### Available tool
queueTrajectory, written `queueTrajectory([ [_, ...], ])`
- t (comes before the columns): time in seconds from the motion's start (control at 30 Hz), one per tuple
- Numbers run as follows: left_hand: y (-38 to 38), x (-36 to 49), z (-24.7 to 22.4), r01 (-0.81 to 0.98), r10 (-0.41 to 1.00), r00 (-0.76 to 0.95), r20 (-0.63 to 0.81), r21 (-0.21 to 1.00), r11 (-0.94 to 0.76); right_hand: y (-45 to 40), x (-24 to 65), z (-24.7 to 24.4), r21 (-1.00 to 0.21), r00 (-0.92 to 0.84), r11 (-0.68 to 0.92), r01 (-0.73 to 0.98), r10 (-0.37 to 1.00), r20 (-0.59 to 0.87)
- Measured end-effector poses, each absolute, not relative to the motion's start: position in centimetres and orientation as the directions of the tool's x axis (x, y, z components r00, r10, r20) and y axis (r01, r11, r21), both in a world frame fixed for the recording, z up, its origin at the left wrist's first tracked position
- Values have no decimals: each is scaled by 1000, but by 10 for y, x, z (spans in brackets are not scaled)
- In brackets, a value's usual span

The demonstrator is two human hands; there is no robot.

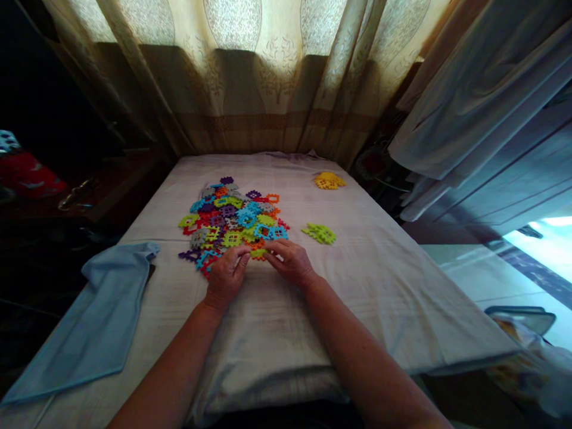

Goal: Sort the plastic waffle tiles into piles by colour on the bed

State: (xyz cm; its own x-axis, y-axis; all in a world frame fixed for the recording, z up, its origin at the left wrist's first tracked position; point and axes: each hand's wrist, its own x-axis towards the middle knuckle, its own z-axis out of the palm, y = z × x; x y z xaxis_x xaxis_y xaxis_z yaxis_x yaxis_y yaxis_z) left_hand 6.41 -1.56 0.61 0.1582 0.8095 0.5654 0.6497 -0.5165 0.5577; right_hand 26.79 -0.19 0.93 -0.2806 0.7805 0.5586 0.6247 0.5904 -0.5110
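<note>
Between my two hands is a lime-green interlocking plastic tile [258, 254], pinched at its left end by my left hand [227, 271] and at its right end by my right hand [290, 260]. Just beyond my fingers spreads a mixed pile of notched building tiles [227, 210] in purple, blue, red, orange, grey and green. To the right of my right hand lies a small heap of lime-green tiles [320, 233]. Farther back on that side sits a heap of yellow tiles [329, 180].
A pale cloth [379, 286] covers the table. On its left edge lies a light blue cloth [111, 304]. Patterned curtains [277, 89] hang behind the table, and white fabric [465, 83] hangs at the right. A red patterned item [29, 173] stands at the far left.
</note>
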Motion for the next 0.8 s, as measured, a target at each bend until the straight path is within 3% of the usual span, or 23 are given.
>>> queueTrajectory([
  [0.07,-16,63,7,656,831,130,540,582,-481,3,279,9,-561,-183,509,653,825,535],
  [0.17,-15,59,10,679,843,80,533,590,-437,14,310,8,-676,147,265,688,861,487],
  [0.27,-12,52,13,705,842,28,539,586,-399,25,346,6,-772,486,-32,634,794,366],
  [0.33,-10,46,13,723,833,-20,552,583,-369,28,364,4,-782,615,-181,597,729,300],
  [0.57,0,17,13,757,794,-243,558,621,-204,29,381,-3,-747,711,-352,564,668,222],
  [0.7,4,1,12,772,799,-316,511,628,-97,33,388,-12,-755,718,-323,570,642,267],
  [0.8,7,-5,11,806,820,-278,501,586,-85,36,392,-18,-744,701,-281,606,631,332],
])
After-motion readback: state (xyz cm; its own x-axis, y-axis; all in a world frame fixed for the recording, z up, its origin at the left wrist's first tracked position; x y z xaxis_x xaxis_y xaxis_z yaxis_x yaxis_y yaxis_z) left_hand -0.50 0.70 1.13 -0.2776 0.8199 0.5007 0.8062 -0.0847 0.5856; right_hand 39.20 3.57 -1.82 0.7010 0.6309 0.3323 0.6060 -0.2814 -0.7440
